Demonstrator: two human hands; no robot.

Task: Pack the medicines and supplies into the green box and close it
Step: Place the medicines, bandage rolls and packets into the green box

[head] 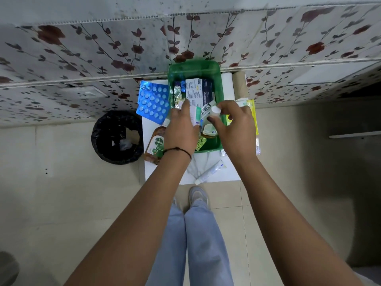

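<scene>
gripping small carton (195,115), left hand (181,129); right hand (235,124) pinching white-capped bottle (210,122) over translucent green box (218,79).

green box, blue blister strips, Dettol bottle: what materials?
Green box: looks like translucent glossy plastic; the rim lets light through. Blue blister strips: probably foil-backed with clear plastic bubbles; shiny glare, pale round tablets show. Dettol bottle: seemingly clear plastic, amber liquid visible inside; glass can't be excluded.
</scene>
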